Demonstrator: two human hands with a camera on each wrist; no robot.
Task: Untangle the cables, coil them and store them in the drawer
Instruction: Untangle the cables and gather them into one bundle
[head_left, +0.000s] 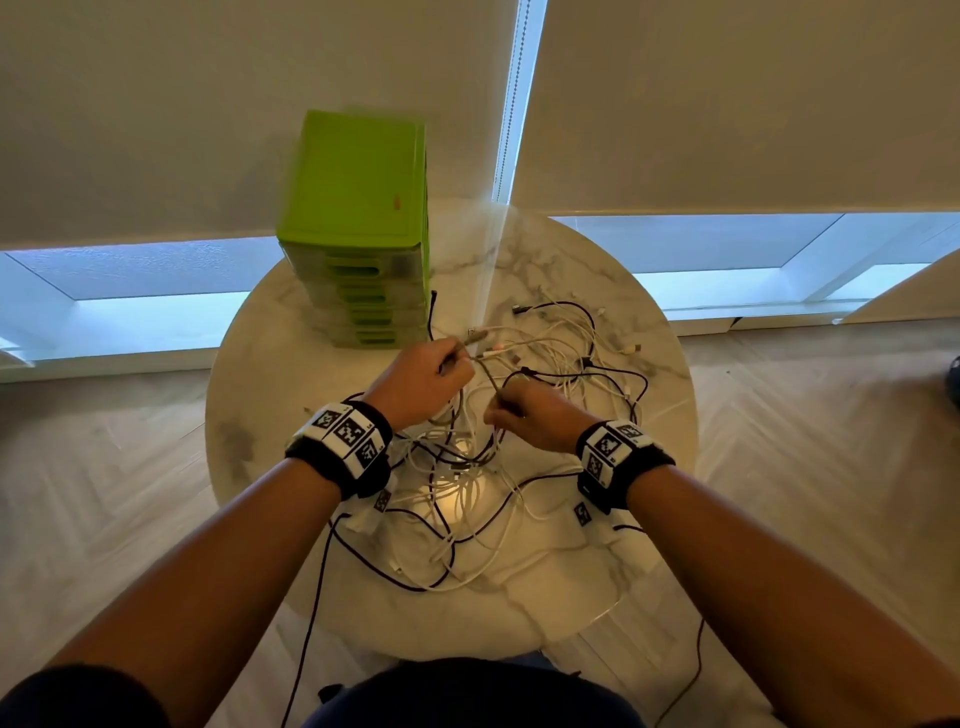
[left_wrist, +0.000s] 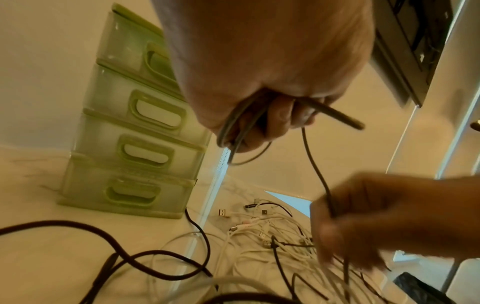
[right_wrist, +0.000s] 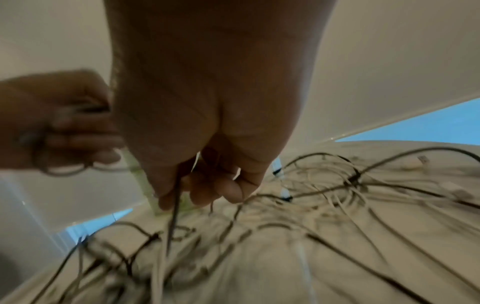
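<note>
Left grip (head_left: 422, 382) clamped on grey cable (left_wrist: 315, 162) loops; right grip (head_left: 535, 421) pinching the same cable just beside it. Below both, tangle (head_left: 524, 395) on desk (head_left: 597, 566); beyond left grip, drawers (head_left: 358, 234).

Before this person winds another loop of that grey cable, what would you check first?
1. Left hand grips loops of the thin grey cable: ok.
2. Right hand pinches the same cable further along: ok.
3. Cable free of the tangled pile of white and black cables: cannot tell.
4. Green plastic drawer unit has a drawer open: not ok, all look closed.
5. Cables all on the round marble table: not ok, black ones hang off the near edge.
</note>
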